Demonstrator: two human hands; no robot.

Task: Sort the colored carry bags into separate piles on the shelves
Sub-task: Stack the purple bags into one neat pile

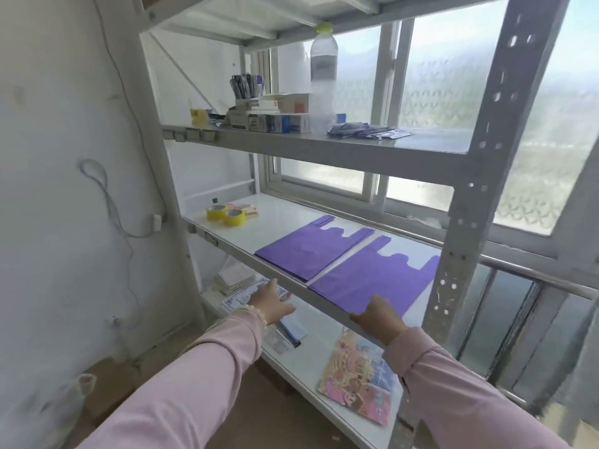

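Observation:
Two flat piles of purple carry bags lie side by side on the middle shelf [246, 234]: a left pile [308, 251] and a right pile [372, 280], handles pointing toward the window. My right hand [377, 320] rests on the shelf's front edge at the near corner of the right pile; I cannot tell whether its fingers pinch a bag. My left hand [270, 303] is stretched out with straight fingers below the middle shelf, over papers on the lower shelf, and holds nothing.
Yellow tape rolls [225, 214] sit at the middle shelf's left end. The upper shelf holds boxes [275, 121], pens and a tall bottle [323, 76]. On the lower shelf lie a colourful picture sheet [356, 380], a blue item [293, 328] and stacked papers [235, 277]. A perforated metal post [466, 222] stands right.

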